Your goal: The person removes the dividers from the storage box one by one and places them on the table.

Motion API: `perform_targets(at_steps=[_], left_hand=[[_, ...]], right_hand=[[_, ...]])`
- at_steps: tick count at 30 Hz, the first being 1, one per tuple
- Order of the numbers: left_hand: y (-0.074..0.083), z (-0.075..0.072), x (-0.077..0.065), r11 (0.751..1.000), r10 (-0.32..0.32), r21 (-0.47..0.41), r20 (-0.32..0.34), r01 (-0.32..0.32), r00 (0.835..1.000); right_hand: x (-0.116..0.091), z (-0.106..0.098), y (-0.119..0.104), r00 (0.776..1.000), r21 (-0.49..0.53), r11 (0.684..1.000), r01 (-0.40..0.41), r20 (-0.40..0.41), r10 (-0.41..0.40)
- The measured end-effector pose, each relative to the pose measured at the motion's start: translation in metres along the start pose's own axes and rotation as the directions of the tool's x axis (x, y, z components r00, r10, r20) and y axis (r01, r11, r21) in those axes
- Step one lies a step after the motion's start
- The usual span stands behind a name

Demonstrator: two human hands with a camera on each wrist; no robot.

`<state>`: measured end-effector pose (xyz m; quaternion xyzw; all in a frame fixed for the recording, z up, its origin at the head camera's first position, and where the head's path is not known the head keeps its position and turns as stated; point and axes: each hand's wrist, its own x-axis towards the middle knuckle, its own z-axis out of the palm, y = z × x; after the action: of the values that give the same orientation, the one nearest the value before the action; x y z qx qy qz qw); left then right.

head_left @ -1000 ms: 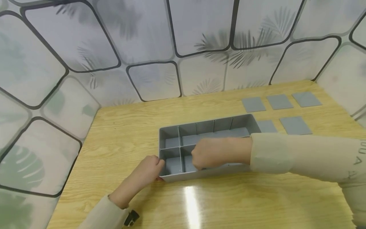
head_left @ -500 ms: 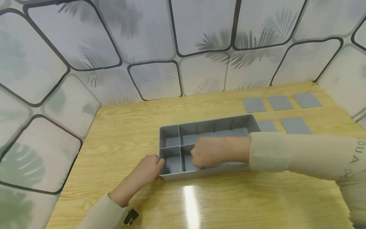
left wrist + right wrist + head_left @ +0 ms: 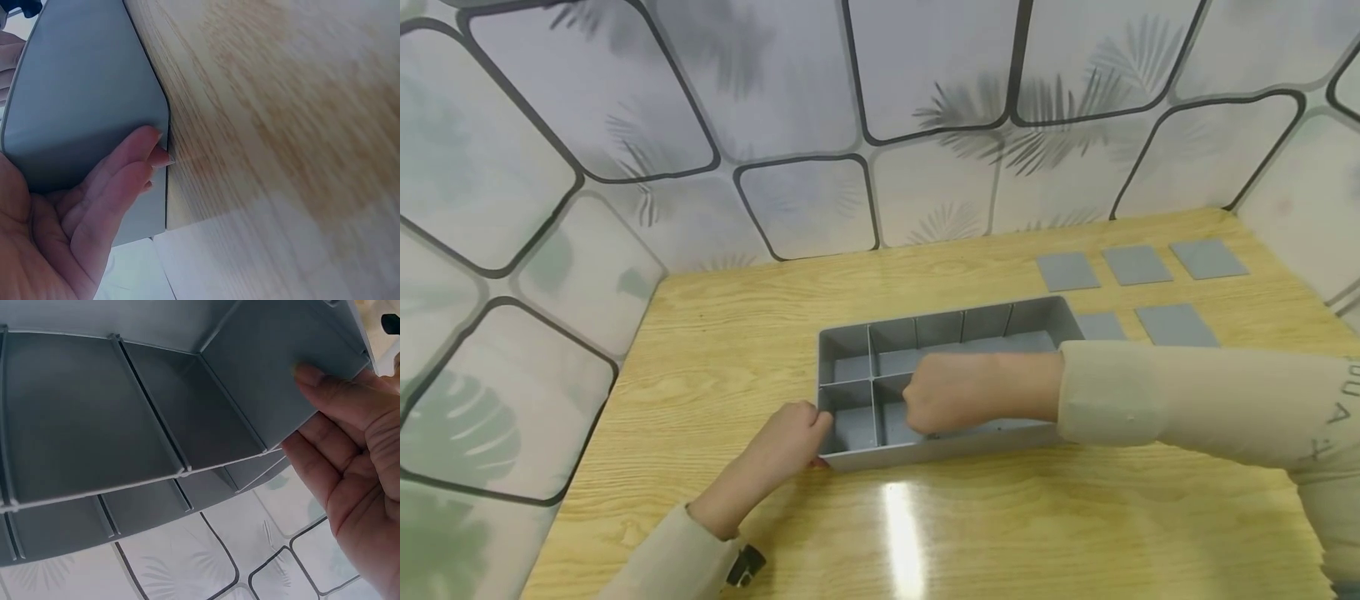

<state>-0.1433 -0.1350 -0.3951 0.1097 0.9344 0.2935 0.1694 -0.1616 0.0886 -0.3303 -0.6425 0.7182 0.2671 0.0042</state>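
A long grey divided box stands on the wooden table. My left hand grips its front left corner; in the left wrist view its bent fingers lie against the outer wall. My right hand reaches down into the front row, just right of the first cross divider. In the right wrist view that hand pinches a flat grey divider panel, thumb on one face and fingers behind it. The panel stands across the row, its edge at the long middle divider. The head view hides it behind the hand.
Several loose grey panels lie flat on the table at the back right, one partly covered by the box's end. Slotted ribs run down the box walls. A patterned fabric wall encloses the table.
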Motion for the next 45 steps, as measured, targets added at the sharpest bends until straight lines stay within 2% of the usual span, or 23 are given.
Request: perform_targets(at_steps=[7,14,16,19,24,27,29,31,33,34,36,40,43,45], left_hand=[[0.001,-0.001,-0.002,1.000,-0.006,-0.003,-0.007,0.006,1.000],[-0.004,-0.004,-0.003,0.995,-0.046,-0.084,0.022,0.048,0.999],[-0.007,-0.008,-0.004,0.997,-0.027,-0.068,0.034,0.029,0.999],[-0.009,-0.019,-0.006,0.998,-0.006,-0.055,0.014,0.007,1.000],[-0.004,-0.043,-0.009,0.994,0.014,-0.106,-0.043,-0.018,0.999],[0.002,-0.050,-0.009,0.994,0.074,-0.080,-0.076,-0.080,0.994],[0.005,-0.052,-0.008,0.987,0.151,-0.026,-0.129,-0.156,0.980],[0.008,-0.052,-0.006,0.966,0.257,0.055,-0.205,-0.251,0.944],[0.012,-0.051,-0.003,0.933,0.357,0.134,-0.268,-0.333,0.895],[0.014,-0.051,-0.001,0.916,0.399,0.165,-0.286,-0.365,0.871],[0.019,-0.051,0.002,0.888,0.456,0.213,-0.285,-0.408,0.843],[0.030,-0.051,0.008,0.837,0.524,0.304,-0.200,-0.456,0.828],[0.040,-0.052,0.011,0.795,0.542,0.390,-0.111,-0.465,0.833],[0.047,-0.052,0.014,0.776,0.527,0.436,-0.051,-0.456,0.848]], right_hand=[[0.000,0.001,-0.001,0.999,-0.024,1.000,-0.001,-0.051,0.000],[0.000,0.003,-0.003,0.999,-0.047,0.999,-0.007,-0.047,0.005],[0.000,0.004,-0.004,0.999,-0.046,0.999,-0.008,-0.046,0.006],[0.000,0.005,-0.004,0.998,-0.034,0.999,-0.010,-0.054,0.009],[-0.001,0.006,-0.004,0.998,-0.027,1.000,-0.009,-0.064,0.007],[-0.002,0.008,-0.004,0.997,-0.036,0.999,-0.005,-0.077,0.003],[-0.003,0.008,-0.004,0.997,-0.037,0.999,-0.007,-0.081,0.003],[-0.003,0.008,-0.004,0.997,-0.037,0.999,-0.008,-0.079,0.005],[-0.002,0.008,-0.004,0.997,-0.031,0.999,-0.011,-0.072,0.009],[-0.002,0.007,-0.004,0.998,-0.025,1.000,-0.014,-0.068,0.012],[-0.002,0.007,-0.004,0.997,-0.018,1.000,-0.016,-0.070,0.015],[-0.002,0.007,-0.004,0.997,-0.011,1.000,-0.023,-0.076,0.022],[-0.002,0.008,-0.005,0.996,-0.002,1.000,-0.028,-0.084,0.027],[-0.002,0.008,-0.005,0.995,0.008,1.000,-0.030,-0.097,0.030]])
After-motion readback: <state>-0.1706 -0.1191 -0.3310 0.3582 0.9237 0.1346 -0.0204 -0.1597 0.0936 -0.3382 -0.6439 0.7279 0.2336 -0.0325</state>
